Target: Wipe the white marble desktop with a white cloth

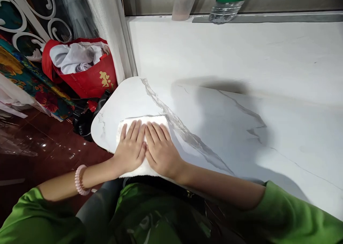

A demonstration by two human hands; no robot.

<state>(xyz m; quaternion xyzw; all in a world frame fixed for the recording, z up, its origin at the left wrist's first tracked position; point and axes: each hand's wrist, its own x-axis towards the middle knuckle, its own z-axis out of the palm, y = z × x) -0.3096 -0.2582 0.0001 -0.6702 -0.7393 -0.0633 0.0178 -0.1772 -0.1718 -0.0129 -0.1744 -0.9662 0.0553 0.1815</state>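
Note:
A folded white towel (139, 122) lies on the near left corner of a white marble table (241, 129). My left hand (131, 149) rests flat on it, fingers stretched out and pointing away from me. My right hand (160, 149) lies flat beside it on the same towel, fingers extended, the two hands touching side by side. Neither hand grips anything. A pink bead bracelet (80, 179) circles my left wrist. Both sleeves are green.
A red bag (91, 79) stuffed with pale cloth stands on the dark red floor left of the table, with a black bag (85, 120) below it. A clear plastic bottle (227, 4) and a translucent container (182, 4) stand at the back ledge. A white curtain (112, 33) hangs at left.

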